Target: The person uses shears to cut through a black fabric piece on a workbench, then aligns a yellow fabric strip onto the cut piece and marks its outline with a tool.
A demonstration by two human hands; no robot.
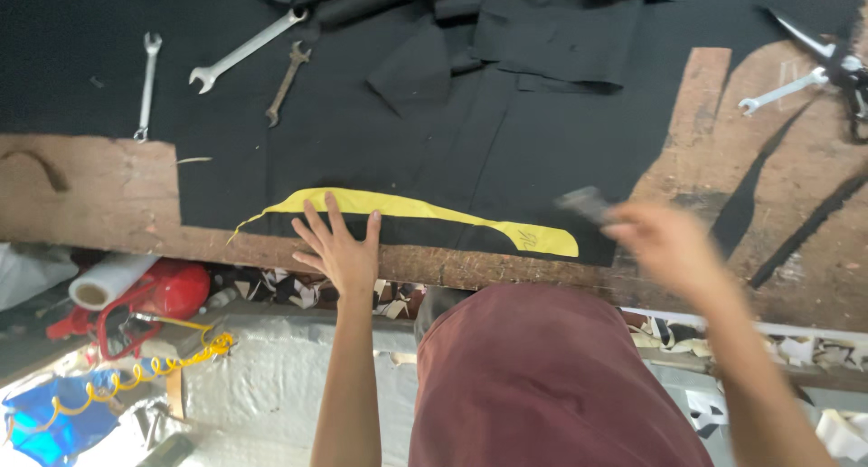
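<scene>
My left hand lies flat with fingers spread at the near edge of the wooden table, its fingertips pressing the left part of a long curved yellow pattern piece. The pattern lies on black fabric spread over the table. My right hand is blurred with motion to the right of the pattern and grips a small dark object, too blurred to name, just past the pattern's right end.
Three wrenches lie at the back left on the fabric, another wrench and large scissors at the back right. Folded black pieces pile at the back. Below the table sit a red canister, a film roll and scraps.
</scene>
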